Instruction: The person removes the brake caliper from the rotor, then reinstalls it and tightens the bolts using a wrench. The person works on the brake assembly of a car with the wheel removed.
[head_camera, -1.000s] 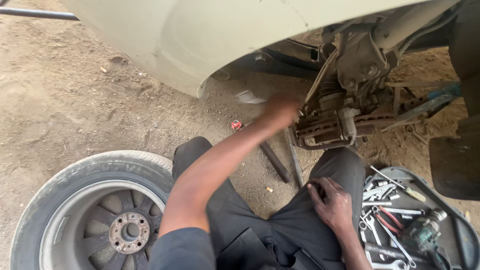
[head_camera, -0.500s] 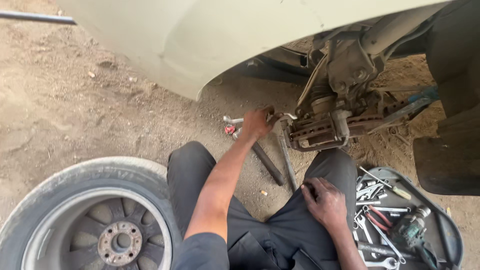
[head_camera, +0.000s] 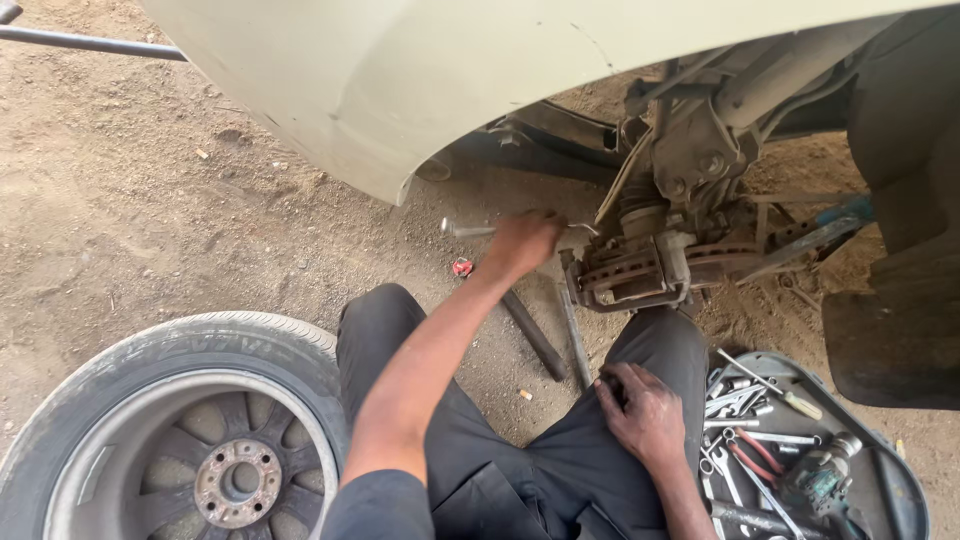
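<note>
A metal wrench (head_camera: 470, 230) is held in the left hand (head_camera: 522, 243) — fingers closed around its shaft, the bright end sticking out to the left, just beside the brake assembly (head_camera: 650, 265) of a car with its wheel off. The wrench is kept above the dirt ground (head_camera: 150, 200), near the lower edge of the pale body panel (head_camera: 400, 90). The right hand (head_camera: 642, 412) is laid on the right thigh of the dark trousers (head_camera: 520, 450), fingers curled loosely; whether anything is gripped in it cannot be told.

A dark oval tool tray (head_camera: 900, 470) is set on the ground at the lower right, just beside the right leg. It is filled with loose hand tools — several spanners (head_camera: 735, 400), a screwdriver with a pale handle (head_camera: 780, 390), red-handled pliers (head_camera: 752, 455) and a green power tool (head_camera: 820, 475) are made out; other pieces are too tangled to tell.

A removed wheel with an alloy rim (head_camera: 180, 440) is lying flat on the ground at the lower left, touching the left leg. Two dark bars (head_camera: 545, 335) are lying on the dirt between the knees, below the brake. A small red object (head_camera: 462, 267) is seen on the ground near the left hand. A long thin rod (head_camera: 90, 42) is crossing the top left corner.
</note>
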